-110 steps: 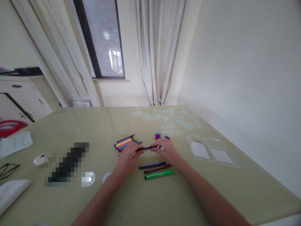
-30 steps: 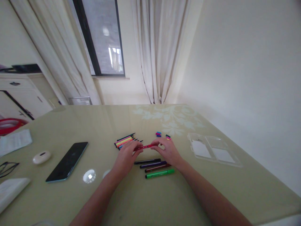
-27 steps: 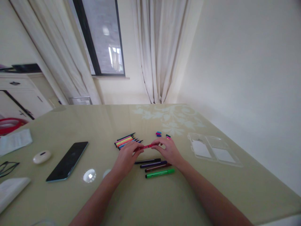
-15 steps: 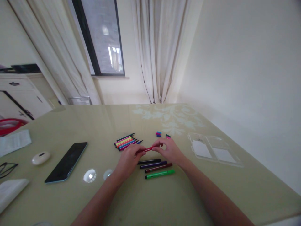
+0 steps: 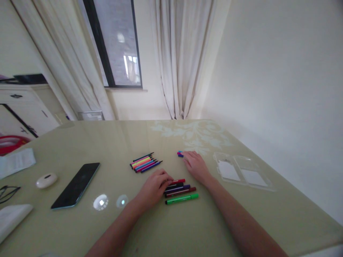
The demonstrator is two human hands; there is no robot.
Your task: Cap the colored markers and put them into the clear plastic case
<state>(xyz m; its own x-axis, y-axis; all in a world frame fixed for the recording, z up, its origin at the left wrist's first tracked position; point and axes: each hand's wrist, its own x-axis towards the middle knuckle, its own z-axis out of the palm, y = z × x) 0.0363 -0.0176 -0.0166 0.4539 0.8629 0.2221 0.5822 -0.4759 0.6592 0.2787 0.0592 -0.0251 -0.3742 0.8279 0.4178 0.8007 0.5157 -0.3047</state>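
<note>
While left hand (image 5: 154, 186) clamps the red pen (image 5: 179, 181) flush beside the capped row (image 5: 184, 191), apparently keeping them aligned, right hand (image 5: 196, 165) lies fingers apart beyond it, by caps (image 5: 180, 154).

Left hand: the left hand (image 5: 156, 186) lies knuckles up on the table (image 5: 80, 142), its fingers curled over the left end of the red pen (image 5: 179, 181); whether they pinch it is hidden.
Right hand: the right hand (image 5: 195, 165) rests flat and spread, its fingertips just beside the loose caps (image 5: 180, 154).
Capped row: the red pen lies farthest from the person, then the black pen (image 5: 175, 185), purple pen (image 5: 183, 187), dark red pen (image 5: 184, 191) and green pen (image 5: 182, 198), side by side and nearly parallel.
Uncapped bundle: the coloured pens (image 5: 144, 162) lie packed together, beyond the left hand.
Right side: an open clear case (image 5: 242, 171) lies flat.
Left side: a dark phone (image 5: 76, 185), a white oval thing (image 5: 46, 180) and glasses (image 5: 8, 192).
</note>
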